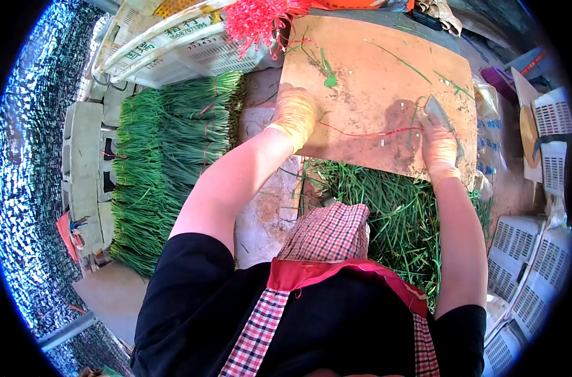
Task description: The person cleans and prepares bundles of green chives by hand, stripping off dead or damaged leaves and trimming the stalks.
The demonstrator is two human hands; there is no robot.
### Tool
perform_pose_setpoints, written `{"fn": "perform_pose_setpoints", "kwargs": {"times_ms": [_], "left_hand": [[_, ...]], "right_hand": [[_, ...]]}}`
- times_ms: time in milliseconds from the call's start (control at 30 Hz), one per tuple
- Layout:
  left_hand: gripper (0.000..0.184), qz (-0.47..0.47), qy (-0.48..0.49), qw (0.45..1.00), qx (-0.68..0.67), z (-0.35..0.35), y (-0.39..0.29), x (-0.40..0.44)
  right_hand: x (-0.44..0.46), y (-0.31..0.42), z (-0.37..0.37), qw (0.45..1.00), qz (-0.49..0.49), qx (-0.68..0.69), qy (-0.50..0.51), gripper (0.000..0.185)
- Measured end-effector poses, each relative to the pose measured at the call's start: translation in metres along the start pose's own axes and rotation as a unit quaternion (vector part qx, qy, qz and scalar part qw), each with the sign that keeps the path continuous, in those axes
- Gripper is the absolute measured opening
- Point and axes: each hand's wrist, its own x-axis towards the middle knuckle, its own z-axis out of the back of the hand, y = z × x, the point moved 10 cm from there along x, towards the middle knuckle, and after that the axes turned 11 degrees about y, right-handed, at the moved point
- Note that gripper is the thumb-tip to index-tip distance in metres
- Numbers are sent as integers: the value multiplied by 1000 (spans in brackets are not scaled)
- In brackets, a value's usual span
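One checked apron (327, 232), then loose green stalks (405, 220) by the near edge of a brown board (374, 88). Right hand (440, 147) on the board, touching a grey blade (437, 108), can't tell how tight a grip. Left hand (295, 119) at the left edge, grip too hidden to tell open or closed. Thin red string (386, 132) between both. Tied green bunches (198, 132) further left. Farther, red ties (258, 25) beside a white basket (192, 56).

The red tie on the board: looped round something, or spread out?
Spread out: the red tie lies in a long line across the board, encircling nothing visible.
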Motion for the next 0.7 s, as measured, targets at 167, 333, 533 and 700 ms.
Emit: {"fn": "perform_pose_setpoints", "kwargs": {"times_ms": [167,333,533,700], "left_hand": [[30,79,-327,931,-144,23,36,-32],[33,-185,-449,851,-198,20,-32,-85],[24,-177,-425,867,-191,11,-46,-51],[18,-172,-446,864,-162,22,-44,-46]], "right_hand": [[-99,-68,26,964,-60,144,-217,28],[-133,-105,-41,972,-166,130,-100,39],[-115,-111,-51,972,-218,86,-25,31],[-108,-115,-53,961,-252,112,-22,28]]}}
